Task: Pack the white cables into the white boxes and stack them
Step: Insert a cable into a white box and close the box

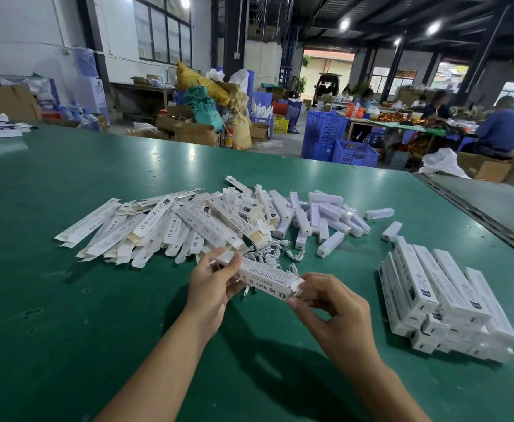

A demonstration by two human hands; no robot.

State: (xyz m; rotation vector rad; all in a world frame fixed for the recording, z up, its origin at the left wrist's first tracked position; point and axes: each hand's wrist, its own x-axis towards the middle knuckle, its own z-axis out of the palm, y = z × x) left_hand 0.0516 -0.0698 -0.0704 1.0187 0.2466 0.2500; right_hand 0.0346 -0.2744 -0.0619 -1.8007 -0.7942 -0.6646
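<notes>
A long white box (263, 280) was held just above the green table (67, 300), its right end flap (297, 284) standing open. The left hand (211, 287) gripped the box's left end with curled fingers; the right hand (331, 303) pinched the flap between thumb and fingertips. White cables (275, 254) lay loose just behind it, in front of a pile of flat boxes (158, 229). Closed boxes (444, 303) lay stacked well to the right.

Green desk (67, 300) spanning foreground; blue plastic crates (325, 129) standing beyond it; cardboard boxes (194, 134) sitting below a yellow sack (201, 83); workers (503, 129) sitting far right.
</notes>
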